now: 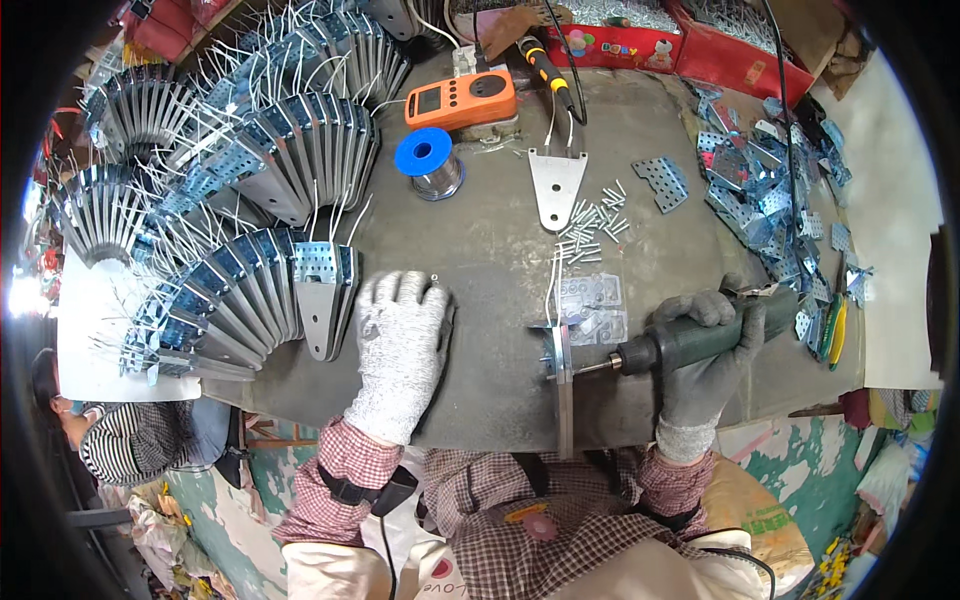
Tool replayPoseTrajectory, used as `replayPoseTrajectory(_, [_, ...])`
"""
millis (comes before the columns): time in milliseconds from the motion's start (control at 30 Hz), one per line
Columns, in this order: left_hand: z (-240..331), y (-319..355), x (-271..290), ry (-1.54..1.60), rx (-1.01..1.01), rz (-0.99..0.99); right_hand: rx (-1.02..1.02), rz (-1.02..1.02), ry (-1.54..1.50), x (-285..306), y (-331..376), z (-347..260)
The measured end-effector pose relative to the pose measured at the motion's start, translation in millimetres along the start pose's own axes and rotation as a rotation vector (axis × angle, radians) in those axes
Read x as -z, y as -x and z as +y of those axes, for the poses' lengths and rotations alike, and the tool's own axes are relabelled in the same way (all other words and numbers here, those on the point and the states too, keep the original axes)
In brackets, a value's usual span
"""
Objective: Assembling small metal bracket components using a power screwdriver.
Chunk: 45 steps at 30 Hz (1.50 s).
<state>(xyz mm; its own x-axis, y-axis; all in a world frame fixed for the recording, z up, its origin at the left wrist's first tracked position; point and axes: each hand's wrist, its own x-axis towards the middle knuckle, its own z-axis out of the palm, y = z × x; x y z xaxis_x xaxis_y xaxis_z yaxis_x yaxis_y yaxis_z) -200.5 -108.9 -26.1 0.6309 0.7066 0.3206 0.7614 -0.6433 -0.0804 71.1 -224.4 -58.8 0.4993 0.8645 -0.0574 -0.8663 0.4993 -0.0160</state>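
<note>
My left hand [400, 335], in a pale grey knit glove, rests on the table with its fingers stretched forward and slightly apart. A tiny ring-shaped piece [434, 277] lies by its fingertips. In a darker grey glove, my right hand [710, 350] is wrapped round a dark green power screwdriver [690, 343]. Its bit points left and meets a metal plate [565, 400] that stands on edge, with white wires at its far end. Beyond it are loose screws [590, 232], a clear plastic piece [590, 310] and a flat grey wired bracket [557, 188].
Rows of wired brackets [230, 295] fan across the left side. Farther back are an orange meter [460, 100], a solder spool [430, 165] and a soldering iron [545, 72]. Blue perforated plates [760, 180] and green-yellow pliers [835, 330] lie right; a person [140, 440] sits lower left.
</note>
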Motion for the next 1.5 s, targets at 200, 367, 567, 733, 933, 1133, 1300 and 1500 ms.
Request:
replayPoseTrajectory(200, [2,-17,9,-0.123,-0.151,-0.29,-0.004,0.041,0.042,1,0,-1])
replayPoseTrajectory(367, [-13,-23,-2,-0.115,-0.11,-0.227,-0.029,0.047,0.03,-2,1,2])
replayPoseTrajectory(567, [42,11,18,0.921,0.199,-0.105,0.064,0.079,0.243,-1,2,4])
replayPoseTrajectory(733, [80,38,9,1.282,0.315,0.026,0.024,0.047,0.083,-1,3,1])
replayPoseTrajectory(933, [92,36,4,1.308,0.37,0.131,-0.014,0.018,-0.008,-5,2,2])
replayPoseTrajectory(1133, [87,35,0,1.034,0.172,0.12,-0.006,0.036,-0.003,-5,3,3])
replayPoseTrajectory(1300, [87,38,-9,0.893,0.123,0.137,-0.027,0.048,-0.079,-6,3,4])
replayPoseTrajectory(1500, [88,37,-3,0.889,0.149,0.054,-0.028,0.06,-0.063,-9,4,4])
